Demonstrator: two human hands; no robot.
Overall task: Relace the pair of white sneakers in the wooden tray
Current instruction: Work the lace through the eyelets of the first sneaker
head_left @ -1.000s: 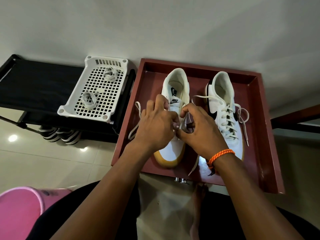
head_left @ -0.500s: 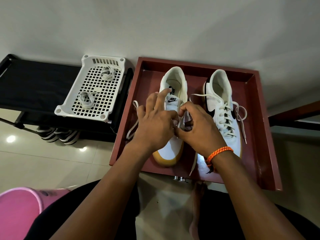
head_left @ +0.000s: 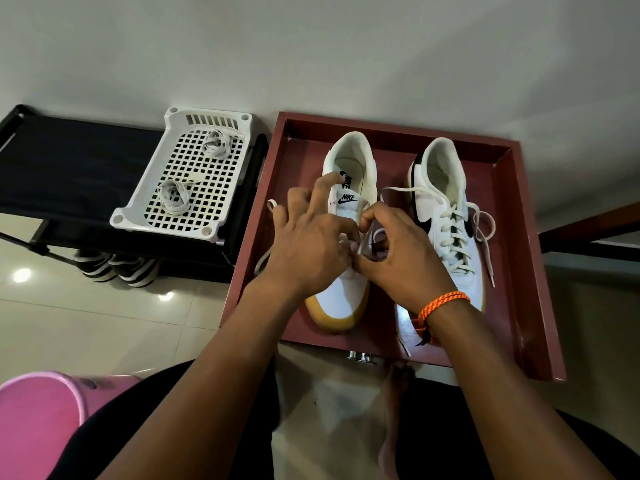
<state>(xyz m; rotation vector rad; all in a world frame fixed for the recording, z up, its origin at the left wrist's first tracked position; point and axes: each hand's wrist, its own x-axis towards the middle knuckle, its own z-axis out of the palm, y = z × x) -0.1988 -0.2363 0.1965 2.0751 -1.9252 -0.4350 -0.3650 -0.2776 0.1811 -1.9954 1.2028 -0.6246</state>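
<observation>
Two white sneakers stand side by side in the reddish wooden tray (head_left: 516,258). The left sneaker (head_left: 349,188) has a gum sole and its lace (head_left: 270,206) trails loose to the left. Over its eyelets my left hand (head_left: 311,244) pinches the lace between thumb and forefinger, its other fingers spread. My right hand (head_left: 398,258), with an orange cord on the wrist, pinches the lace on the shoe's right side. Both hands hide the eyelet area. The right sneaker (head_left: 446,216) is laced, its lace ends lying loose.
A white plastic basket (head_left: 145,216) with two coiled laces (head_left: 173,199) sits on a black rack (head_left: 69,174) to the left. Striped shoes (head_left: 114,268) stand under the rack. A pink bucket (head_left: 38,420) is at lower left. A grey wall runs behind the tray.
My left hand's index and middle fingers have lifted and spread away from the tongue. Both hands stay over the left sneaker's eyelets.
</observation>
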